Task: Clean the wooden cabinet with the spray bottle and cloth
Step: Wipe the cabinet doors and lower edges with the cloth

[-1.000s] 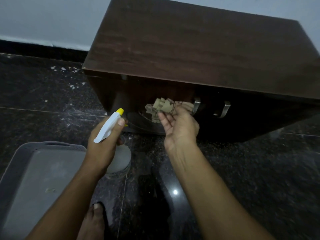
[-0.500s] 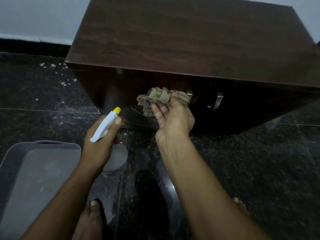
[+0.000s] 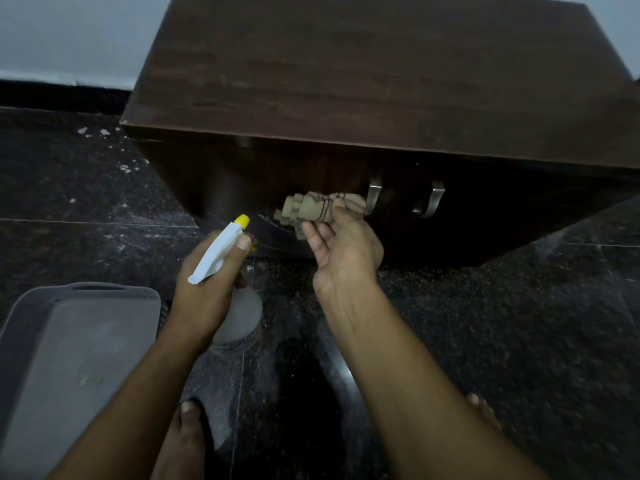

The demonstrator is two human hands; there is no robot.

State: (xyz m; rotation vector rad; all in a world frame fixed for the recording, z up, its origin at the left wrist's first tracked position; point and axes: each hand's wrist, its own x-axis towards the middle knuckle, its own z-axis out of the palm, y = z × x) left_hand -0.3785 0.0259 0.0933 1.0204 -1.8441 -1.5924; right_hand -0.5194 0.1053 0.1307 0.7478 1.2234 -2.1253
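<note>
A dark brown wooden cabinet [image 3: 363, 74] stands on the floor against the wall, its front face in shadow with two metal handles [image 3: 374, 195]. My right hand [image 3: 343, 251] grips a bunched tan patterned cloth [image 3: 318, 207] and holds it against the cabinet's front, just left of the handles. My left hand [image 3: 207, 289] holds a white spray bottle [image 3: 221, 254] with a yellow nozzle tip, which points toward the lower front of the cabinet. The bottle's translucent body shows below my hand.
A grey plastic basket [image 3: 31, 341] sits on the floor at the lower left. The floor is dark speckled stone [image 3: 519, 341] with white flecks left of the cabinet. My bare feet [image 3: 183, 441] are at the bottom. A pale wall runs behind.
My right hand has slid the cloth a little to the right along the cabinet front, toward the handles. My left hand keeps the spray bottle in much the same place.
</note>
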